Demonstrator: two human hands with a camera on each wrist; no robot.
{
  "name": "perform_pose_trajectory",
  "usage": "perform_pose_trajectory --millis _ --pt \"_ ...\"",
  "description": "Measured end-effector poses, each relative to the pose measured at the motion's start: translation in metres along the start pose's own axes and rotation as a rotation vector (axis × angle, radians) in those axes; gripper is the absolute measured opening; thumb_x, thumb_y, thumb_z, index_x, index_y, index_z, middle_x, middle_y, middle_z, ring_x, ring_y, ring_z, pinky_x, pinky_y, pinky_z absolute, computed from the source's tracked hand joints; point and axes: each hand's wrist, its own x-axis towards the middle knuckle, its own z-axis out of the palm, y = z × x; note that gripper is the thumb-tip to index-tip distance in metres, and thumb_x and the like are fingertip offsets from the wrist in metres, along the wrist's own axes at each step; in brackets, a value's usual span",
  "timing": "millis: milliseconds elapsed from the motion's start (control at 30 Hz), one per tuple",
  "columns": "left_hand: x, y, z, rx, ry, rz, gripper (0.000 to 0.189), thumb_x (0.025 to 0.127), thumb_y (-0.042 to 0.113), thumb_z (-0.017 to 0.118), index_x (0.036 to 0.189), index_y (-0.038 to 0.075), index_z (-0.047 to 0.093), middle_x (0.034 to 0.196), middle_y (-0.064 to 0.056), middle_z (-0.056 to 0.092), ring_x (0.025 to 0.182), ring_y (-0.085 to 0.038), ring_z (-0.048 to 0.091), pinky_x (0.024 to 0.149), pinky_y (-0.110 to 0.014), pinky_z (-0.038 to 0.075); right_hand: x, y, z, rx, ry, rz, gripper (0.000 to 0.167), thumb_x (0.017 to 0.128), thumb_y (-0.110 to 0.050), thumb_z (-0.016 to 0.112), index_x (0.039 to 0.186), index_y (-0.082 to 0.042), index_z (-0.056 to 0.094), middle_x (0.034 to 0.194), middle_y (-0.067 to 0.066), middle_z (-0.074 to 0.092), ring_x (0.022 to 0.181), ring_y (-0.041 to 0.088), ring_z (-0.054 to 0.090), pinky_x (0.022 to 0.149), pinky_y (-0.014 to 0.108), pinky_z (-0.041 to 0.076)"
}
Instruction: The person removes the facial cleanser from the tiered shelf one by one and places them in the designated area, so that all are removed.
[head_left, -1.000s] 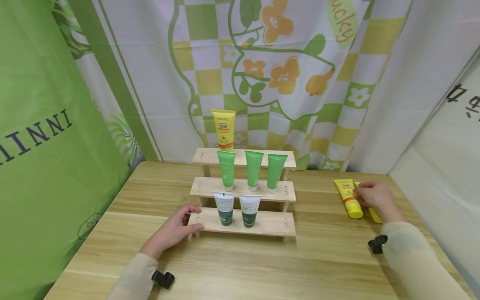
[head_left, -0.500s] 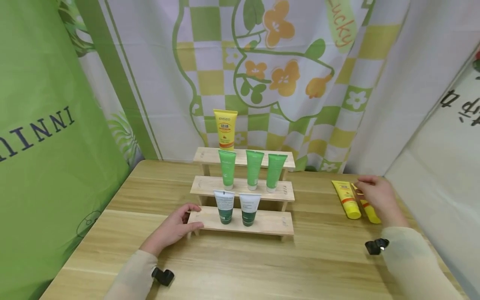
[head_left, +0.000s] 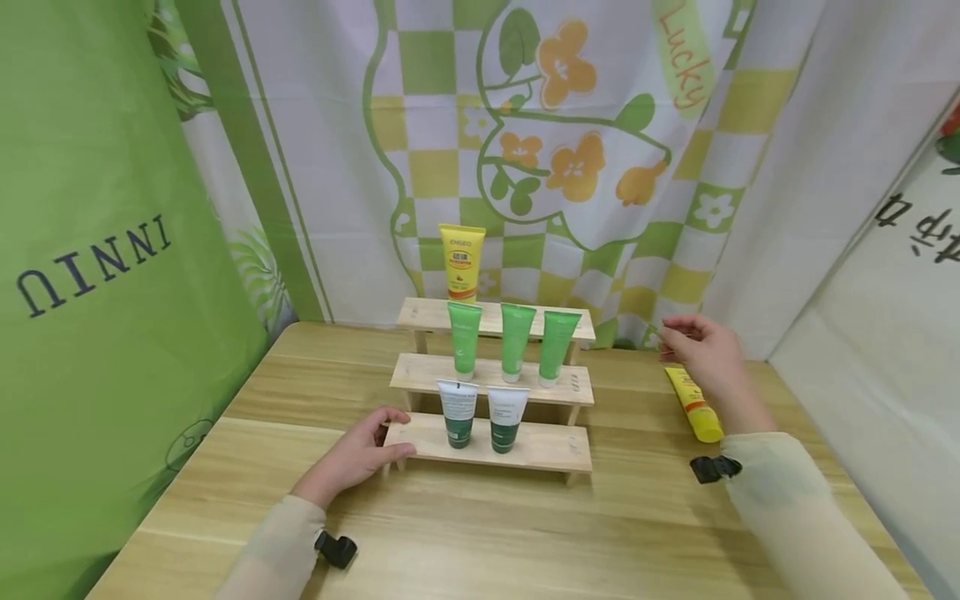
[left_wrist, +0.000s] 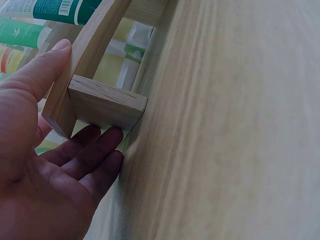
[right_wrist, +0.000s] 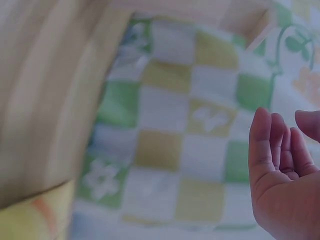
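Flowery cloth [head_left: 435,175] hangs behind a wood tabletop [head_left: 525,533], where the left hand [head_left: 360,454] curls its fingers round the near left corner of a small wood stand [head_left: 551,446]. On its steps, right of those fingers, one yellow tube [head_left: 462,265], three green tubes [head_left: 517,342] and two white-and-green tubes [head_left: 507,421] already stand. Another yellow tube [head_left: 694,406], lying near the loose, half-open, empty-looking fingers of the right hand [head_left: 705,354], seems left to do.

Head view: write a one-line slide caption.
Left hand holds the end of a tiered wooden stand of tubes; right hand hovers near a lying yellow tube.
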Motion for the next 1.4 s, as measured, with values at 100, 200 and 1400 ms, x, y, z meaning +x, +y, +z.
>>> perform_pose_trajectory --millis 100,200,1400 --pt "0.002 -0.004 0.001 0.006 0.000 0.000 0.046 0.088 0.031 0.075 0.123 0.012 0.054 0.113 -0.009 0.060 0.088 -0.019 0.056 0.079 -0.036 0.044 0.010 -0.018 0.021 -0.030 -0.016 -0.027 0.026 0.095 -0.015 0.066 0.113 0.002 0.058 0.093 0.003 0.063 0.078 0.014 0.063 0.070 0.030 0.056" --pt "0.001 -0.004 0.000 -0.006 -0.015 0.006 0.047 0.088 0.034 0.075 0.124 0.012 0.054 0.110 -0.008 0.061 0.088 -0.019 0.058 0.078 -0.036 0.046 0.020 -0.040 0.044 -0.051 -0.033 -0.063 0.029 0.095 -0.016 0.067 0.114 0.003 0.058 0.093 0.005 0.063 0.080 0.017 0.064 0.071 0.033 0.056" --pt "0.001 -0.006 -0.006 0.029 -0.012 -0.009 0.049 0.086 0.043 0.075 0.123 0.018 0.056 0.121 -0.007 0.060 0.104 -0.022 0.056 0.091 -0.047 0.043 0.060 -0.146 0.201 -0.168 -0.280 -0.059 0.039 0.093 -0.016 0.068 0.126 0.000 0.053 0.117 0.012 0.056 0.106 0.026 0.058 0.084 0.035 0.051"
